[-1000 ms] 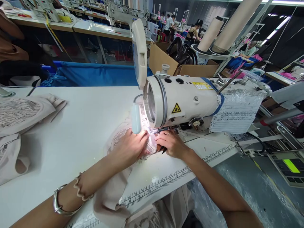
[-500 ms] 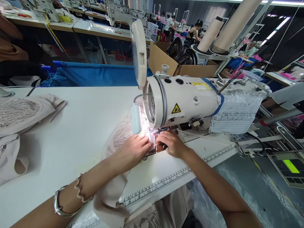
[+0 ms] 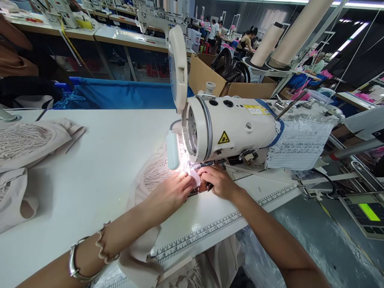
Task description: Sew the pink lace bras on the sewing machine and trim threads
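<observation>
A white sewing machine [image 3: 237,128] stands over the work, its lamp lighting the needle area. My left hand [image 3: 177,190] is closed on the edge of a pale beige garment [image 3: 156,174] with a lace-like stringy panel, just in front of the needle area. A small pale flap of its fabric [image 3: 196,178] shows beyond my fingertips. My right hand [image 3: 219,182] is at the right of the needle area, fingers bent and pinched together by a small dark piece; what they hold is hidden. The garment trails down over the table's front edge beside my left forearm.
More beige garments [image 3: 33,148] lie on the white table [image 3: 105,160] at the left. A printed ruler [image 3: 204,230] runs along the front edge. Behind stand a cardboard box [image 3: 207,76] and thread cones [image 3: 267,46]. A control panel [image 3: 366,214] sits at the right.
My left hand has shifted slightly right and the pale flap has swung right, closer to my right fingertips. My right hand has hardly moved. The view has shifted a little.
</observation>
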Tool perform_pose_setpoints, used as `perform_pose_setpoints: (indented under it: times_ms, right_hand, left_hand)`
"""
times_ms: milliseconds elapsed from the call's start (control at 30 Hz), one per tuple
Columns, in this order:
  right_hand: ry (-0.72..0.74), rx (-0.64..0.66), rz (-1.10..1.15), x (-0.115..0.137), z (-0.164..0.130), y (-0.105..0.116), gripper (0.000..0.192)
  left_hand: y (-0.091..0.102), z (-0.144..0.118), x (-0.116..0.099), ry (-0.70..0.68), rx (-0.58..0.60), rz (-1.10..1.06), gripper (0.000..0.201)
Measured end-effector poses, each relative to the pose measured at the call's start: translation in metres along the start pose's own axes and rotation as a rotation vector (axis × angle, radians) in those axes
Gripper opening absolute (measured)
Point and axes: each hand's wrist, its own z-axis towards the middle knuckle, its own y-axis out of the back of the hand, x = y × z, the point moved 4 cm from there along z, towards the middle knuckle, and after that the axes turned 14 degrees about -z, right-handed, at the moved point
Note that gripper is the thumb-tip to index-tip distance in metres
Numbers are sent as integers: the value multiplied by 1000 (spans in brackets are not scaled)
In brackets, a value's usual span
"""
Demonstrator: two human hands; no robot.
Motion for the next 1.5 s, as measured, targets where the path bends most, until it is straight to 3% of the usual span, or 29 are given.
perform_pose_setpoints:
  times_ms: [100,200,467,667,1033,1500]
  right_hand:
    - [88,-52,31,4,2,3,35]
    - [101,-43,23,3,-1,-1,26]
    - [71,16,-32,-3,-9,-5,17]
    - [36,15,-20,-3,-8,-5,19]
    - [55,-13,-65,-2,-1,-2,34]
    - [29,16,-61,-3,-3,-8,40]
  left_hand:
    - [-7,-3,-5,15,59,7,31]
    - [-11,-3,-9,40,99,13,33]
    - [-10,-4,-6,42,69,-49,43]
    - [-2,0,-4,32,48,-7,36]
    - [1,-4,21,76,26,-102,57]
    - [12,-1,44,163,21,-242,47]
